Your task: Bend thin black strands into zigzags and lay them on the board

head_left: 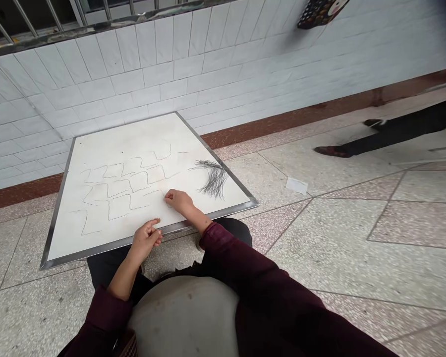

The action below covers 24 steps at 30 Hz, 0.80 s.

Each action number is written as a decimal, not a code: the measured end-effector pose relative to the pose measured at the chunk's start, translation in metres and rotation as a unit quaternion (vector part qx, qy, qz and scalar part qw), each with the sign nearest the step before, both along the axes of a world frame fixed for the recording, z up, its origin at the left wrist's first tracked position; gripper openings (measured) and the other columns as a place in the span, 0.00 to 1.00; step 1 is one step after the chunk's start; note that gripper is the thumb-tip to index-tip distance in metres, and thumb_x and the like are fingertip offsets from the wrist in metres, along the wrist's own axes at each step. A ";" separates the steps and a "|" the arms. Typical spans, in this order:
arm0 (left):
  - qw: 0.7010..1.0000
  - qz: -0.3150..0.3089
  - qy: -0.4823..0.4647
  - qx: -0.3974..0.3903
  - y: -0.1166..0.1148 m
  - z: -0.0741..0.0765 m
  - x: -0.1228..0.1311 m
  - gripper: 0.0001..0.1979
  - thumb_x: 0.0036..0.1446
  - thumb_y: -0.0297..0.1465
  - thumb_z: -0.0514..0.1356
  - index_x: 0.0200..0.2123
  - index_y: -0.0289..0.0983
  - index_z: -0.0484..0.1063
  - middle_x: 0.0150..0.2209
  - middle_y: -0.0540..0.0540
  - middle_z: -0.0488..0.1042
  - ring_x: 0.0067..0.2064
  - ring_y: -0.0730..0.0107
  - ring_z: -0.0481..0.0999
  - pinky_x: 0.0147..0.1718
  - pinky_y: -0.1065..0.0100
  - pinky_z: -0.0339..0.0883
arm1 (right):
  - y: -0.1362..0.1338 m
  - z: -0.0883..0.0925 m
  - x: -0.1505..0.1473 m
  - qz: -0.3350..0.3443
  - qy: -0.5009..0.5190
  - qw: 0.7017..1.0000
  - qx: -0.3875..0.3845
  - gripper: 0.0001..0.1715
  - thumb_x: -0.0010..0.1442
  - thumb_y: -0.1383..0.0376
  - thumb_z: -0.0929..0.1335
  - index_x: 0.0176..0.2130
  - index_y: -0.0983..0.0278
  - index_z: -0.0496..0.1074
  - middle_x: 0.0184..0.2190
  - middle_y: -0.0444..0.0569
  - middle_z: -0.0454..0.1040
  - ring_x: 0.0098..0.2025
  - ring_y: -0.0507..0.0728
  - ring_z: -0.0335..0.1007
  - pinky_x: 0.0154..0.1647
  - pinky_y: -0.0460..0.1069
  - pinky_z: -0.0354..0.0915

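On a white board (96, 148) with a metal edge lie rows of thin, dark, bent wire-like strands (119, 188). A heap of similar loose strands (213, 178) sits towards the board's right corner. My right hand (178, 201) is low over the board, fingers closed in a pinch at the end of one thin bent strand (154, 192). My left hand (145, 240) hovers at the near edge, its fingers loosely curled and apart, with nothing visible in them. What material the strands are made of is not clear.
A white tiled wall (152, 74) stands behind the board. A scrap of white paper (296, 185) lies on the speckled floor (342, 238). At right is another person's dark-trousered leg and shoe (332, 151). A patterned dark bag-like item (317, 14) hangs above.
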State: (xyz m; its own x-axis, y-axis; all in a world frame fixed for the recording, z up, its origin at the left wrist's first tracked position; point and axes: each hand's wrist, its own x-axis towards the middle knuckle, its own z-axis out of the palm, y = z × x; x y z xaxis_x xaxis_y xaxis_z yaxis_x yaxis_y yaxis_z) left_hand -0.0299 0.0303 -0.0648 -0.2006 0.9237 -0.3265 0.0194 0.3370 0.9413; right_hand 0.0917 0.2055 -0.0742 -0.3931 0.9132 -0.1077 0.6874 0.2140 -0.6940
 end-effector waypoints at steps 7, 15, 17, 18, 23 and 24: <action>1.000 0.014 0.003 -0.004 0.006 -0.008 -0.005 0.28 0.49 0.37 0.64 0.53 0.32 0.69 0.25 0.52 0.71 0.23 0.76 0.71 0.23 0.73 0.66 | 0.004 -0.008 -0.023 0.011 0.001 1.000 0.022 0.05 0.55 0.63 0.70 0.35 0.60 0.74 0.30 0.46 0.78 0.31 0.55 0.71 0.30 0.46 0.60; 0.998 0.039 0.047 0.026 0.009 -0.008 -0.012 0.23 0.54 0.36 0.60 0.52 0.35 0.70 0.27 0.51 0.72 0.25 0.75 0.71 0.24 0.73 0.65 | 0.004 -0.015 -0.020 0.054 0.075 0.995 0.044 0.06 0.60 0.66 0.67 0.38 0.61 0.74 0.29 0.43 0.78 0.31 0.53 0.72 0.33 0.46 0.64; 0.992 0.072 0.083 0.058 0.010 -0.004 -0.015 0.21 0.56 0.37 0.59 0.52 0.36 0.71 0.28 0.50 0.72 0.28 0.74 0.72 0.25 0.73 0.66 | 0.000 -0.015 -0.014 0.060 0.095 0.991 0.067 0.08 0.61 0.67 0.66 0.40 0.60 0.74 0.32 0.44 0.78 0.34 0.53 0.72 0.38 0.48 0.65; 0.988 0.088 0.101 0.072 0.010 -0.003 -0.017 0.21 0.57 0.37 0.58 0.52 0.36 0.71 0.29 0.50 0.72 0.29 0.73 0.73 0.27 0.73 0.67 | -0.003 -0.015 -0.010 0.060 0.101 0.990 0.079 0.08 0.61 0.67 0.66 0.41 0.60 0.74 0.34 0.44 0.78 0.37 0.54 0.71 0.40 0.49 0.65; 0.968 0.140 0.170 0.123 0.011 -0.002 -0.023 0.18 0.56 0.38 0.60 0.50 0.40 0.73 0.38 0.46 0.74 0.37 0.69 0.73 0.33 0.70 0.68 | -0.015 -0.017 0.014 0.054 0.135 0.971 0.188 0.11 0.64 0.67 0.64 0.42 0.60 0.75 0.39 0.50 0.78 0.44 0.60 0.67 0.45 0.54 0.65; 0.963 0.144 0.185 0.136 0.012 -0.002 -0.023 0.17 0.57 0.37 0.60 0.49 0.40 0.74 0.40 0.45 0.74 0.39 0.68 0.73 0.33 0.70 0.68 | -0.016 -0.018 0.018 0.048 0.140 0.965 0.214 0.11 0.65 0.67 0.64 0.43 0.60 0.75 0.39 0.50 0.78 0.44 0.60 0.66 0.45 0.54 0.65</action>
